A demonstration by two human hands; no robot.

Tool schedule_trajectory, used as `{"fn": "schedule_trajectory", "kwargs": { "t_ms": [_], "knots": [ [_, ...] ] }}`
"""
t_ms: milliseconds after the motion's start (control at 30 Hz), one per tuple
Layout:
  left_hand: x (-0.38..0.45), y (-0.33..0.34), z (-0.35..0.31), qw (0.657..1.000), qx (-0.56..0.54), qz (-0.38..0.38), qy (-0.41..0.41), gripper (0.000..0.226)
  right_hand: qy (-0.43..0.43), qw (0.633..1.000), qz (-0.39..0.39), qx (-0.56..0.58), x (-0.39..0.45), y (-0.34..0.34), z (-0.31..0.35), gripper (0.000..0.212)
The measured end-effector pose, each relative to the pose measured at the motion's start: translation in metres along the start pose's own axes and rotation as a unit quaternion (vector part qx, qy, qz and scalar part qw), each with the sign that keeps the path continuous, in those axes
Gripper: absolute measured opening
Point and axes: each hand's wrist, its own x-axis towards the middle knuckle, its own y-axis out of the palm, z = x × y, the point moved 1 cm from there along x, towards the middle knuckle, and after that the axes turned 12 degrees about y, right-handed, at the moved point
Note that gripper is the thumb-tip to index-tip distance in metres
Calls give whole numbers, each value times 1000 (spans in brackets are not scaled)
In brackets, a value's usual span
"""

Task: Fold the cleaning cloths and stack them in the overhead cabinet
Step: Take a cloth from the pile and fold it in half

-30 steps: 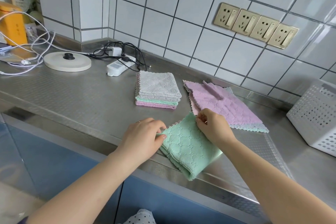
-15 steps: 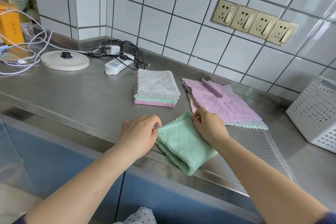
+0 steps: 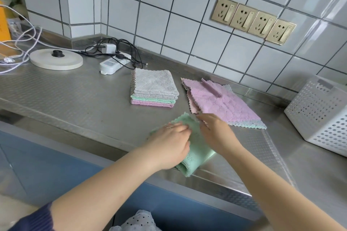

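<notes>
Hands on folded mint-green microfibre cloth (image 3: 199, 148) at steel counter (image 3: 75, 99) front edge: left hand (image 3: 169, 146) flat on top, fingers extended; right hand (image 3: 216, 133) pinching its far corner. Behind: stack of folded grey, green and pink cloths (image 3: 154, 88); right of it, unfolded pink cloth pile (image 3: 221, 101). Far right, white perforated plastic basket (image 3: 321, 114).

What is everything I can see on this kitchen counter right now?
green cloth: one, mint green, folded at the counter's front edge under both hands
folded stack: one, grey on top, green and pink below, mid-counter
unfolded cloths: a few, pink on top, right of the stack
basket: one, white, far right
power strip: one, white, by the wall
round base: one, cream, left
wall sockets: four, gold
left hand: on the green cloth
right hand: on the green cloth
</notes>
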Motion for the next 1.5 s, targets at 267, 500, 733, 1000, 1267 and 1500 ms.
{"fn": "schedule_trajectory", "kwargs": {
  "t_ms": [267,500,733,1000,1267,1500],
  "knots": [
    [-1,11,1,985,34,163,-45,61,45,988,98,-113,-38,31,-10,52],
    [-14,0,5,974,34,220,-48,84,82,977,107,-164,-44,18,-33,63],
    [-6,-6,0,970,12,237,-51,100,55,984,100,-138,-45,15,-4,63],
    [-3,-16,10,968,-23,244,-49,92,64,978,127,-150,-62,11,-22,66],
    [7,-16,18,980,-47,149,-121,67,83,987,7,-140,-80,-12,-32,61],
    [7,-19,23,972,-124,105,-170,58,167,962,61,207,-64,-2,-9,91]
  ]
}}
